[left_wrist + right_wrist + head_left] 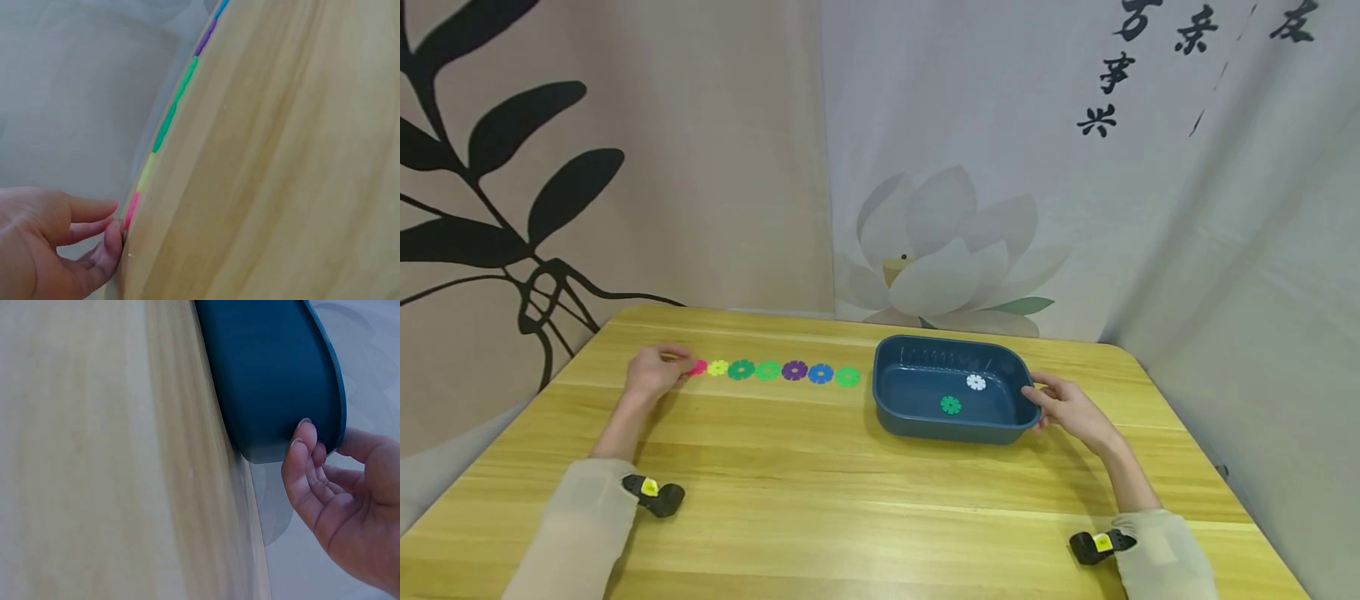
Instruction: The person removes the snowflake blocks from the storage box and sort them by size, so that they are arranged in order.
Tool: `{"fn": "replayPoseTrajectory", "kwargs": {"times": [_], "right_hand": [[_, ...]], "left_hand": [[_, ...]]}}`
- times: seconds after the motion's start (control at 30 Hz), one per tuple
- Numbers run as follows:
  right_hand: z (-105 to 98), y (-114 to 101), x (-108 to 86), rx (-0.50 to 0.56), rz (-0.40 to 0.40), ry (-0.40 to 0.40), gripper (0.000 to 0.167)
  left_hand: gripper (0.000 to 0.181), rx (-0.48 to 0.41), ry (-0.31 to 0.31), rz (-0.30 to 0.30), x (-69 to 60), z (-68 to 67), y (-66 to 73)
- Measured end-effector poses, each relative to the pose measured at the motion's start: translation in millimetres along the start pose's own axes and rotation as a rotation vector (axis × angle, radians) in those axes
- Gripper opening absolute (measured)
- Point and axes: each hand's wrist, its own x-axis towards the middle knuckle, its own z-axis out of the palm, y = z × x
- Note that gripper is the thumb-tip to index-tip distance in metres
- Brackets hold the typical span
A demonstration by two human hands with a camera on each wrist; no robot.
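A row of flat plastic snowflake discs lies on the table. At its left end my left hand [657, 371] pinches the edge of the pink snowflake disc [700, 367], thumb and fingertips close together. To the right follow a yellow disc [718, 367], a dark green disc [741, 370], a light green disc [767, 371], a purple disc [794, 370], a blue disc [821, 373] and another light green disc [847, 377]. My right hand [350, 506] grips the right end of a dark blue plastic basin [951, 427], thumb at the rim and fingers against the outer wall.
Inside the basin lie a white disc [976, 382] and a green disc [951, 405]. The wooden table [820, 517] reaches back to a printed curtain [737, 167]. A black wrist camera [658, 497] sits on the left sleeve, another camera [1097, 546] on the right.
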Motion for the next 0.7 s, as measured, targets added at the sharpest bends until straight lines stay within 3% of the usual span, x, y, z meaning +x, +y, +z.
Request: {"fn": "replayPoseTrajectory", "kwargs": {"times": [0.27,0.7], "right_hand": [[0.0,1.1,1.1,0.016,-0.009,-0.006,0.062],[0.2,1.8,1.0,0.025,-0.005,-0.005,0.06]], "left_hand": [[0.042,-0.036,0.009,-0.016,-5.9,2.2,14.4],[0.041,-0.116,-0.054,0.122,-21.4,23.3,56.0]]}}
